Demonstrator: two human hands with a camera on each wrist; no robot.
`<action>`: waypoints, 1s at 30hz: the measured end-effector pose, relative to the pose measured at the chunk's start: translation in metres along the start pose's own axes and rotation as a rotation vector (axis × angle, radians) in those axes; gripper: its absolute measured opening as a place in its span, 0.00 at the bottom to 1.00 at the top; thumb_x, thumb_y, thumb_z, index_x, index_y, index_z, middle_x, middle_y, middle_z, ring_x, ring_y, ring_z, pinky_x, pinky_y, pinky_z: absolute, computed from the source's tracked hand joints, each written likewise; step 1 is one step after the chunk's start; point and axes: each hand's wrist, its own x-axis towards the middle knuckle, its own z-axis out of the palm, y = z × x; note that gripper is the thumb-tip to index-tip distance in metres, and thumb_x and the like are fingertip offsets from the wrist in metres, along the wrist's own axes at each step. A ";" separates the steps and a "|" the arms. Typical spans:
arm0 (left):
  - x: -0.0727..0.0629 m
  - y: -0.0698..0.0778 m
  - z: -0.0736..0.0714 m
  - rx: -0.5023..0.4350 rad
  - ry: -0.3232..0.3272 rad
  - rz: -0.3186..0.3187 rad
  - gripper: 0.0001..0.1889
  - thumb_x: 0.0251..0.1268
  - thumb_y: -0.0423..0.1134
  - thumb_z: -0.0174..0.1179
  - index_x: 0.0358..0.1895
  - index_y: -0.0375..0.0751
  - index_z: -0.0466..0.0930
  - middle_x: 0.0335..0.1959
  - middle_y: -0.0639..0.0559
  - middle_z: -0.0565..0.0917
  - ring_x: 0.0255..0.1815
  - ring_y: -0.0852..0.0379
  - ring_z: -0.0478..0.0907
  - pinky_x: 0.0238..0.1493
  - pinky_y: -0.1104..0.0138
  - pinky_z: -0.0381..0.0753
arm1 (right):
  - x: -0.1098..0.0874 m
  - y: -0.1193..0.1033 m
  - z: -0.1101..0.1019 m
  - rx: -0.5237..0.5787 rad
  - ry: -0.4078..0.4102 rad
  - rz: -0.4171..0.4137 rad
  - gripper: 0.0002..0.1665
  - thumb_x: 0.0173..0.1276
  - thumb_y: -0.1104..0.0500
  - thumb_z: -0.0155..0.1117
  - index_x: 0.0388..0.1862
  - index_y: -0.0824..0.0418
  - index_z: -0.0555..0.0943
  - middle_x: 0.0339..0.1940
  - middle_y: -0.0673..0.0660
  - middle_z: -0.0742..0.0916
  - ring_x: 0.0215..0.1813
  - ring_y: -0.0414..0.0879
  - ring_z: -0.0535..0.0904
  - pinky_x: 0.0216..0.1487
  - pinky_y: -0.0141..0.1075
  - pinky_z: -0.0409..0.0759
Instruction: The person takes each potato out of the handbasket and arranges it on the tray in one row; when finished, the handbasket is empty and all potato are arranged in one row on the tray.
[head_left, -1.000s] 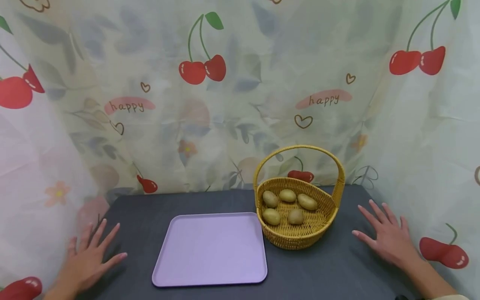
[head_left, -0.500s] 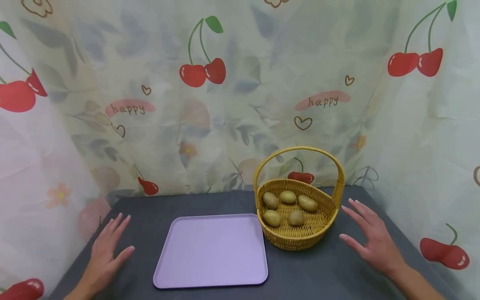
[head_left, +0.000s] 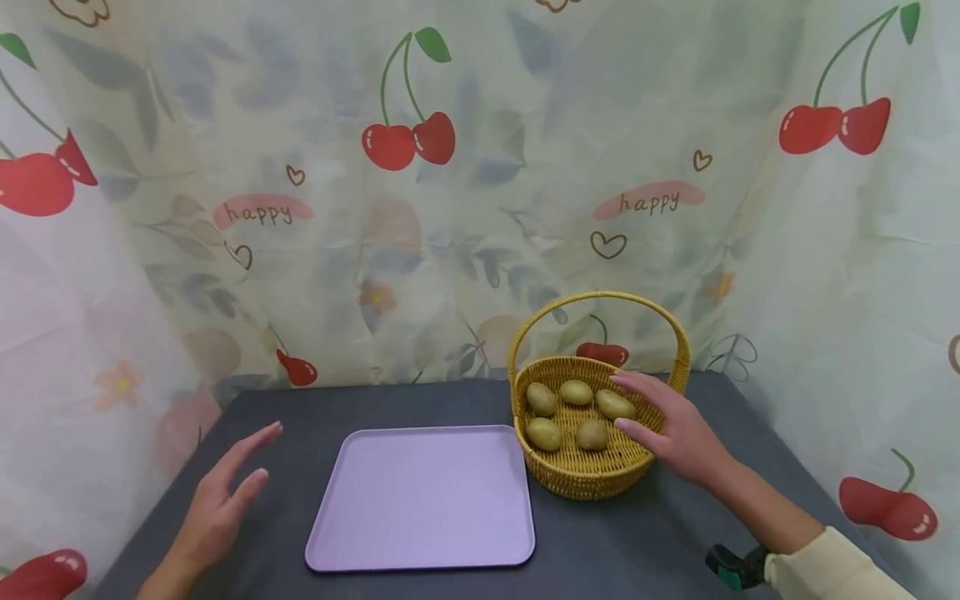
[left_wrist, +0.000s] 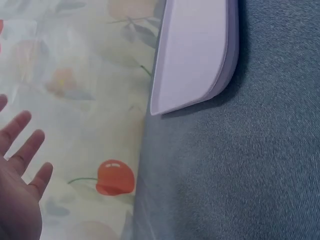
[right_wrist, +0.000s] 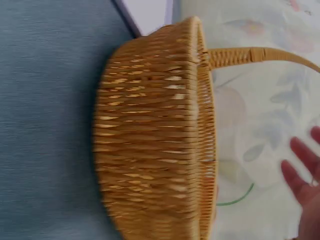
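A yellow wicker basket (head_left: 585, 485) with a tall arched handle stands right of centre in the head view. Several potato-like or kiwi-like brownish-green oval items (head_left: 543, 434) lie inside it. My right hand (head_left: 684, 433) hovers by the basket's right rim, thumb and fingers apart, holding nothing. Left of the basket lies a flat lilac tray (head_left: 423, 500). Beyond the tray's left side is my left hand (head_left: 217, 502), fingers extended and nothing in them. The left wrist view shows a tray corner (left_wrist: 195, 55); the right wrist view shows the basket's woven side (right_wrist: 150, 135).
A dark grey cloth (head_left: 600, 546) covers the table. Pale curtains (head_left: 480, 208) printed with cherries enclose the back and both sides. A dark device (head_left: 737, 568) is strapped at the right wrist, near a cream sleeve (head_left: 832, 571).
My right hand has moved left from the table's right side to the basket's rim. My left hand has turned and shifted slightly right toward the tray. Basket and tray stay put.
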 end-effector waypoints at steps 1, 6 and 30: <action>0.000 0.000 0.001 -0.011 0.001 -0.001 0.25 0.67 0.24 0.51 0.68 0.36 0.69 0.64 0.59 0.75 0.64 0.71 0.66 0.60 0.81 0.58 | 0.007 0.001 0.001 0.039 -0.046 0.033 0.31 0.66 0.59 0.68 0.68 0.57 0.72 0.65 0.58 0.77 0.63 0.53 0.73 0.57 0.45 0.74; -0.002 -0.005 0.006 -0.025 0.016 -0.028 0.21 0.69 0.24 0.51 0.64 0.35 0.73 0.59 0.50 0.79 0.60 0.72 0.70 0.57 0.82 0.61 | 0.040 0.011 0.005 0.193 -0.300 0.220 0.30 0.72 0.51 0.61 0.69 0.58 0.70 0.64 0.62 0.77 0.58 0.60 0.78 0.52 0.54 0.77; -0.028 -0.057 0.028 0.024 -0.480 -0.556 0.37 0.59 0.50 0.68 0.69 0.38 0.68 0.65 0.32 0.71 0.66 0.32 0.66 0.61 0.39 0.63 | 0.096 0.042 0.085 0.266 -0.797 0.348 0.31 0.63 0.56 0.69 0.64 0.63 0.75 0.57 0.64 0.81 0.59 0.55 0.76 0.56 0.47 0.75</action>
